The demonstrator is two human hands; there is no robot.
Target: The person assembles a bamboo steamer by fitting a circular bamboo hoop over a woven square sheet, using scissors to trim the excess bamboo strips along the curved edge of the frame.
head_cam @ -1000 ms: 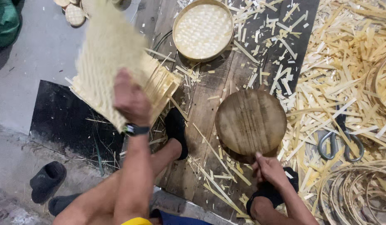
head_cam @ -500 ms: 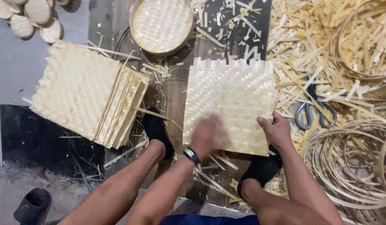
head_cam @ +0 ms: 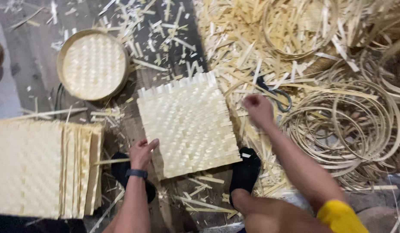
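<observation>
A square woven bamboo mat (head_cam: 189, 123) lies on the dark wooden floor between my feet. My left hand (head_cam: 141, 153) rests at the mat's lower left edge, fingers spread and touching it; a dark watch is on that wrist. My right hand (head_cam: 258, 110) hovers to the right of the mat, fingers loosely curled, close to a pair of black-handled scissors (head_cam: 277, 95) lying among bamboo strips. Nothing shows in that hand, though it is slightly blurred.
A stack of woven mats (head_cam: 44, 166) sits at the left. A round woven bamboo tray (head_cam: 93, 64) lies at the upper left. Coiled bamboo hoops (head_cam: 351, 125) and loose strips (head_cam: 247, 39) fill the right side. My feet wear black socks (head_cam: 245, 172).
The mat was carried from the stack and laid over the round wooden block. My left hand slid to its lower left edge; my right hand left the mat and moved right toward the scissors.
</observation>
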